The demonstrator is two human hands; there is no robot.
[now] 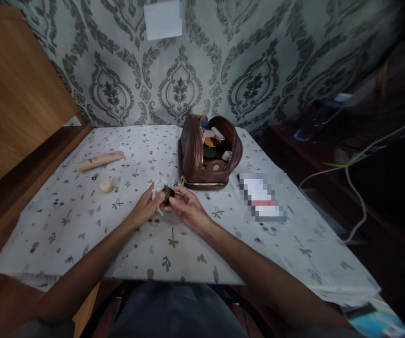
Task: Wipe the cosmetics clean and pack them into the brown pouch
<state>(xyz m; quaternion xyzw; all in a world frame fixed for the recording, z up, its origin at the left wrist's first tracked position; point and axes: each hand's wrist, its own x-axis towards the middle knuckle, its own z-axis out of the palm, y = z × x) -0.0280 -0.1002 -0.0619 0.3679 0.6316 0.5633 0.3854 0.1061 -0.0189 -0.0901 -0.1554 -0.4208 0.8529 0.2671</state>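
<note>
So, small dark object (168,194): looks brown-black with a slight sheen, short and compact. Fingers and tissue cover part of it, so can't tell exact shape or any label. It's between the two hands, above the near-middle part of the patterned cloth (195,263), just in front of the brown bag (190,155).

Left hand (148,204) is pinching the crumpled white tissue (158,188) against the object's left side. Right hand (191,213) grips the other side with thumb and fingers, palm partly turned up.

Bag is upright, glossy brown, gold zipper, top open. Inside: orange, dark green, pink and white items, packed close; too small to name. It stands right beyond the hands and blocks the cloth behind it.

Left of the hands: beige tube (102,160) lying at an angle, small round container (106,186) with a pale top nearer the person, the two apart. Right of the bag: flat item (262,197), pixelated, content unreadable.

Edges: wooden panel (22,89) on the left, white cable (361,202) looping past the cloth's right side, clear bottle (304,130) in the dim area beyond. White sheet (163,19) up on the patterned wall (179,89).
</note>
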